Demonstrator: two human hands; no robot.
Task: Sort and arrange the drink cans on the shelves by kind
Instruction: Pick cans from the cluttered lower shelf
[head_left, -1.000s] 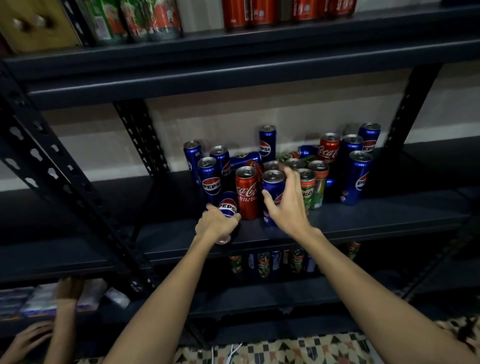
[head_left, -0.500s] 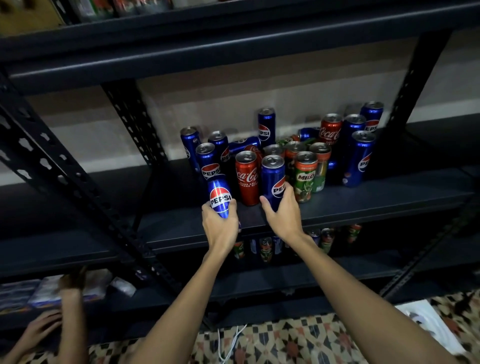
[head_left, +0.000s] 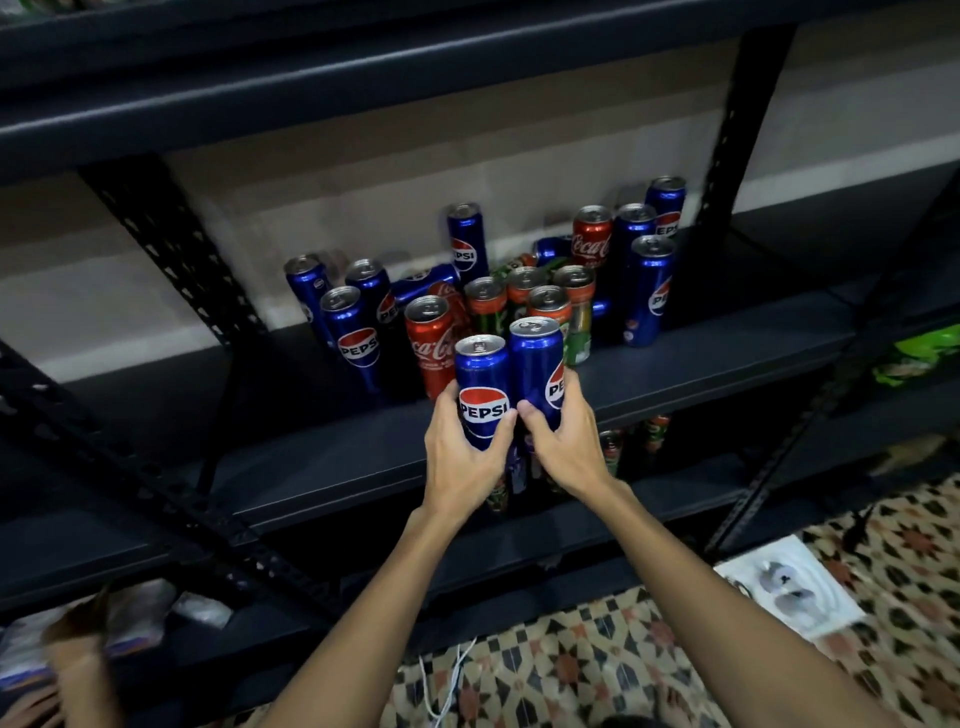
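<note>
Head view shows, at centre frame, the left hand (head_left: 462, 457) wrapped round one blue Pepsi can (head_left: 482, 389) and the right hand (head_left: 563, 447) curled round a second Pepsi can (head_left: 537, 364), both upright and touching just above the dark metal shelf (head_left: 311, 467). Slim, glossy aluminium cylinders, they look rigid but dentable and a bit slippery, so a mid-body grasp seems wisest. Behind stands the mixed cluster of cans (head_left: 519, 291): blue, red, green.
</note>
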